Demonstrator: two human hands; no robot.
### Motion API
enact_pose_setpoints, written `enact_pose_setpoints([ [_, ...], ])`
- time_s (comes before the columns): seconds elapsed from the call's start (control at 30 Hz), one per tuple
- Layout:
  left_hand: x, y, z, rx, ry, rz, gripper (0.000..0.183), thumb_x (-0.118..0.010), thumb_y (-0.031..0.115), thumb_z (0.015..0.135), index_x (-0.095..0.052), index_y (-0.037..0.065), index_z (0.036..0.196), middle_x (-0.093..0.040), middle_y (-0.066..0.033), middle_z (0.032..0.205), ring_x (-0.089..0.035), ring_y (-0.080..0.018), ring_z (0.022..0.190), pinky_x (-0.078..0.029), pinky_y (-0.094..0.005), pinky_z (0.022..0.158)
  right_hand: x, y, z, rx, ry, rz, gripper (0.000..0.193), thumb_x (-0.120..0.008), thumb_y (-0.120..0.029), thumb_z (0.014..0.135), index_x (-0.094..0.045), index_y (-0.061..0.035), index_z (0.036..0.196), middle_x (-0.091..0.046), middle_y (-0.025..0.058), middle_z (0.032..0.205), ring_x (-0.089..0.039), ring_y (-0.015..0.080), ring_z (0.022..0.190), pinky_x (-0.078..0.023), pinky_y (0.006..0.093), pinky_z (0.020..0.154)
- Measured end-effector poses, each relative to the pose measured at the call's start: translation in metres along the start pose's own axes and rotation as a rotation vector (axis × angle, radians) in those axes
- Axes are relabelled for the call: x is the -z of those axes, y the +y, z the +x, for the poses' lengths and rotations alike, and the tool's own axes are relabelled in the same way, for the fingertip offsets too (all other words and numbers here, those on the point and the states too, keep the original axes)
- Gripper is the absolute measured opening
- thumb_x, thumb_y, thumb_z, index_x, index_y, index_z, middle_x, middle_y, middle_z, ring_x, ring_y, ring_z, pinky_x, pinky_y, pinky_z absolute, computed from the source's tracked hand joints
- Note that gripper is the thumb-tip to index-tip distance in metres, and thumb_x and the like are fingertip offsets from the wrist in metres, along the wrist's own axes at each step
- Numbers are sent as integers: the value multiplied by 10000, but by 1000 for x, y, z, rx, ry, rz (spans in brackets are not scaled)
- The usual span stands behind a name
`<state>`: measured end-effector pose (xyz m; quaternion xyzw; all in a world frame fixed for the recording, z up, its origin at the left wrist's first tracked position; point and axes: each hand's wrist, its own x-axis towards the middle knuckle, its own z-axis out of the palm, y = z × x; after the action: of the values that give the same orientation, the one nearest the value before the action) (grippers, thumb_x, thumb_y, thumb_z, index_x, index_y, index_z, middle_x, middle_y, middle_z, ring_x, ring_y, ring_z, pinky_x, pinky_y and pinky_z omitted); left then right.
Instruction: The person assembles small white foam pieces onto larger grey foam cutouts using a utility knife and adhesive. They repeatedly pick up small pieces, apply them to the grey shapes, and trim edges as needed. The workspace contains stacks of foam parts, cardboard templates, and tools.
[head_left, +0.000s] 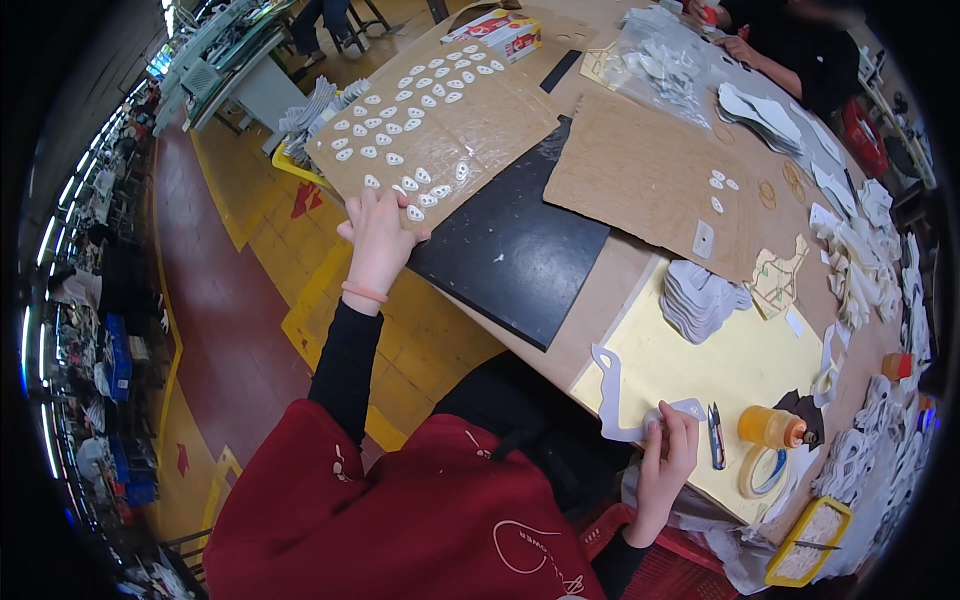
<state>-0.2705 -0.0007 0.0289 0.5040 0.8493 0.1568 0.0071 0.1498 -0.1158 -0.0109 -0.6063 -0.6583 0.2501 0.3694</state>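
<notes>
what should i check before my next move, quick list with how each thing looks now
1. Left hand at the near end of the cardboard with white pieces: ok.
2. Right hand at the curved grey piece: ok.
3. Firm grip on that grey piece: cannot tell.
4. Pointed tool beside the right hand, not under it: ok.
5. Grey stack squared up: not ok, its layers fan out.
6. Orange bottle tightly closed: cannot tell.

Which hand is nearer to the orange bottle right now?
Right. The right hand is just to the left of the orange bottle, with a slim tool between them; the left hand is much farther, at the leftmost cardboard sheet's edge.
</notes>
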Motion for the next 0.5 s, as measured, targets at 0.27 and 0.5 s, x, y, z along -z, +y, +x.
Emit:
enact_pose_setpoints([
  [0.27, -6, -3, -3, -33, 72, -14, 405, -912, 184, 707, -662, 109, 1017, -539, -83, 1108, -432, -312, 1190, -272, -453, 917, -2, 2, -1, -15, 2, 9, 223, -635, 23, 959, -688, 32, 1176, -623, 147, 1064, -621, 268, 925, -512, 345, 776],
  [0.5, -15, -2, -13, -106, 286, 31, 348, -879, 175, 745, -672, 136, 1021, -529, -62, 1091, -452, -283, 1153, -270, -441, 902, -2, 1, -3, -33, -3, 8, 218, -641, 17, 956, -692, 31, 1167, -638, 153, 1073, -624, 291, 953, -511, 367, 810],
])
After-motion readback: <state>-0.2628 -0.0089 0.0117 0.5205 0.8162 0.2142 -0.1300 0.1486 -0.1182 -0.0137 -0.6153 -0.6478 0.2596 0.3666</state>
